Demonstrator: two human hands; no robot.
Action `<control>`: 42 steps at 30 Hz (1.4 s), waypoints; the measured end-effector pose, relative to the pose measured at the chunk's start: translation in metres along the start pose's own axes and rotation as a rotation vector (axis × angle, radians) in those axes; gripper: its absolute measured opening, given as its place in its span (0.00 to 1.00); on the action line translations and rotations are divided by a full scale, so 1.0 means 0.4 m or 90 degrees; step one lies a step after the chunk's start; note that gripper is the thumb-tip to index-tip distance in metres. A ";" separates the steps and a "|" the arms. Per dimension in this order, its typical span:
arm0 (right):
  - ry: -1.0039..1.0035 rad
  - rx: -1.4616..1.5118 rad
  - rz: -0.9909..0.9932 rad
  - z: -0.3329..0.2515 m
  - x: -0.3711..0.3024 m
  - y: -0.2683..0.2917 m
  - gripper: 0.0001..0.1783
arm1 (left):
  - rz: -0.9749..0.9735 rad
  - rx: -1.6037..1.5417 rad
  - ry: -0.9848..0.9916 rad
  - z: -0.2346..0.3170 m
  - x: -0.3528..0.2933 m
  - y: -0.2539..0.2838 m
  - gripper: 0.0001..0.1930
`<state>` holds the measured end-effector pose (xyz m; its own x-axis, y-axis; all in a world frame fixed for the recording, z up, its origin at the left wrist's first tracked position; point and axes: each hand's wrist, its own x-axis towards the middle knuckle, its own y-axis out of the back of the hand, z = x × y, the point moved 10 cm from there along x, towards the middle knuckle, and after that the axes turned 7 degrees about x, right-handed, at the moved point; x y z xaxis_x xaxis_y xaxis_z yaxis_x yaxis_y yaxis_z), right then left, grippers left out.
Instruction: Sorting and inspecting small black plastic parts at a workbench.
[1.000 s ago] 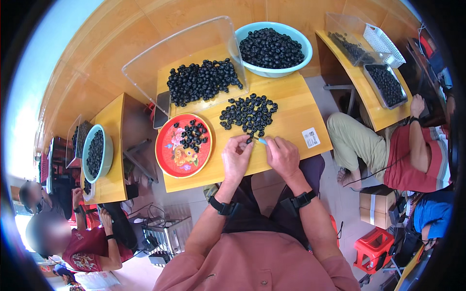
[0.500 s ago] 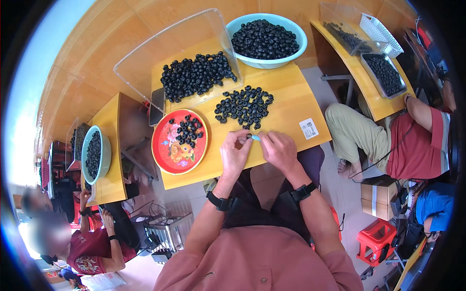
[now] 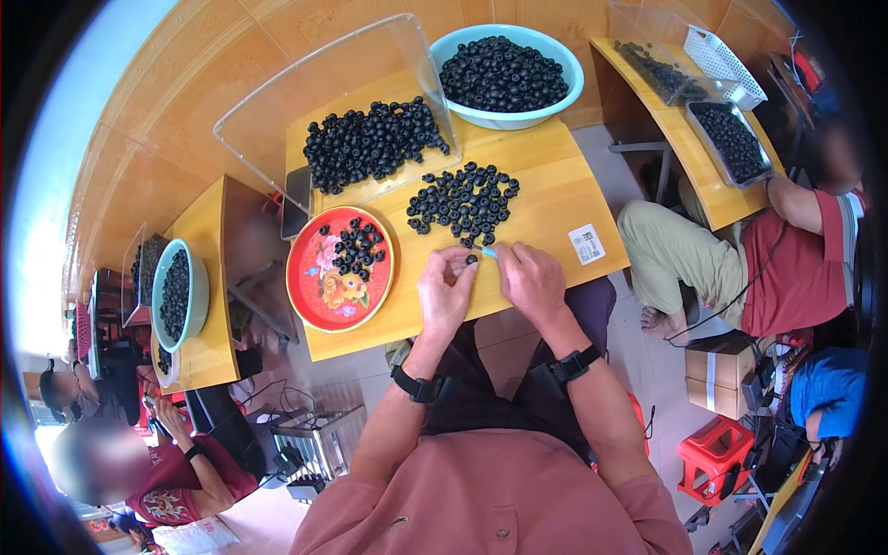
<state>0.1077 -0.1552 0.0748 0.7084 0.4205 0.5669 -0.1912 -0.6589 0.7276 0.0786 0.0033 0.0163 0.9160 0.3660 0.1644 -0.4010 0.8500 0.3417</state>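
Observation:
My left hand [image 3: 446, 291] pinches a small black round piece [image 3: 471, 260] at its fingertips, just above the near edge of the wooden table [image 3: 546, 208]. Beside it, my right hand [image 3: 530, 278] grips a thin light-blue tool [image 3: 487, 251] whose tip points at that piece. A loose heap of the same black pieces [image 3: 462, 201] lies right behind both hands. To the left a red flowered plate [image 3: 324, 277] holds several more.
A clear plastic tray [image 3: 277, 120] with a big pile of black pieces and a light-blue bowl [image 3: 509, 116] full of them stand at the table's back. A white label [image 3: 586, 243] lies at the right. Other people sit at similar tables on both sides.
Both hands stay together at the table's near edge, working the small piece; they have hardly shifted. The view has tilted slightly.

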 end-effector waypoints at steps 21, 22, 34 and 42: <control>0.073 0.016 0.004 -0.021 -0.013 0.004 0.07 | 0.000 0.023 -0.010 0.024 0.008 -0.002 0.19; 0.073 0.015 0.004 -0.021 -0.012 0.004 0.07 | -0.002 0.030 -0.015 0.027 0.010 -0.002 0.19; 0.013 -0.024 0.025 -0.011 -0.003 0.021 0.03 | 0.042 0.056 -0.072 0.060 -0.005 0.033 0.11; 0.026 -0.022 0.042 -0.015 -0.004 0.022 0.04 | 0.201 0.205 -0.156 0.135 0.004 0.288 0.11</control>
<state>0.1010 -0.1580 0.0826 0.6652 0.4024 0.6290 -0.2607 -0.6641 0.7007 0.0332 0.0812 0.1056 0.7348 0.4529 0.5049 -0.6768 0.5385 0.5019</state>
